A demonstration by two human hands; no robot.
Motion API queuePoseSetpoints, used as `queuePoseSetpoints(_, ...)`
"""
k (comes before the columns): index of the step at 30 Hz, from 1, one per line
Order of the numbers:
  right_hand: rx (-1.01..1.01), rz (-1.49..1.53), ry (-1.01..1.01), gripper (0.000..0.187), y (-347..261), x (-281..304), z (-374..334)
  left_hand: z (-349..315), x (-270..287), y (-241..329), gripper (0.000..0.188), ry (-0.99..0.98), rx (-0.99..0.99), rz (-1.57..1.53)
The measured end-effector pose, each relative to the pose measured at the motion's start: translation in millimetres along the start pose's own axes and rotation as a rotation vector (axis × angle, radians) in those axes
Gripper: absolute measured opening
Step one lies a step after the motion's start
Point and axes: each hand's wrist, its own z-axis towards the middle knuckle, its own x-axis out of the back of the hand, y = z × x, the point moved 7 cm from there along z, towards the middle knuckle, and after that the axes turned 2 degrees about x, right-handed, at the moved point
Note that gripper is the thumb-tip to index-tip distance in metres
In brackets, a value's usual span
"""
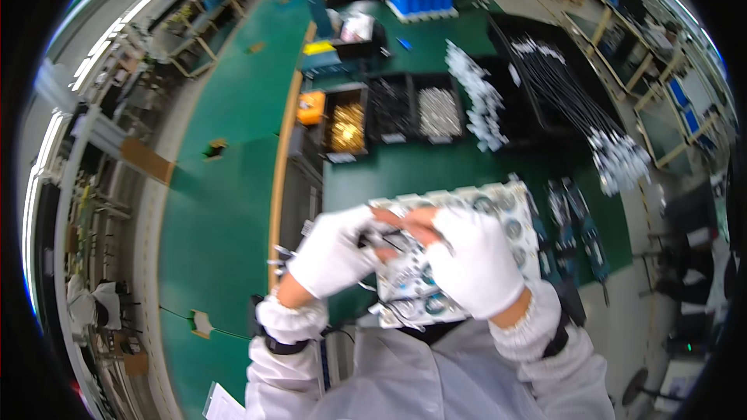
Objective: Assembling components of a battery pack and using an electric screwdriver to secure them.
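Both gloved hands, my left hand (336,253) and right hand (475,260), pinch thin black wires (405,243) over the white tray (498,194); light, limp, probably best gripped near their ends

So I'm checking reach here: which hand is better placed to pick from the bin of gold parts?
Probably the left hand. It lies on the same side as the bin of gold parts, roughly below it. The right hand sits further right over the white tray. Both pinch something small.

Green tabletop (436,167). Toward its far edge: three black bins in a row, brass parts (346,128), dark parts (389,109), silvery parts (440,113). Right side: black cables with white connectors (618,159) (fanned out). Far edge: blue trays (420,1).
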Motion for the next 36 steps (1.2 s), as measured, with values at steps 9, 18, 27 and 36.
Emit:
queuePoseSetpoints(9,-0.124,0.092,-0.014,0.017,22,-10,4,3,2,-20,0.034,0.129,0.065,-0.055)
queuePoseSetpoints(18,-0.171,-0.075,-0.137,0.022,33,-6,-13,-7,-2,-22,0.029,0.150,0.038,-0.054)
queuePoseSetpoints(27,-0.185,0.011,-0.081,0.013,37,-11,-7,-5,-6,-23,0.011,0.161,0.020,-0.052)
queuePoseSetpoints(36,-0.189,0.040,-0.056,0.013,35,-12,-6,-4,-5,-42,0.007,0.234,0.114,-0.172)
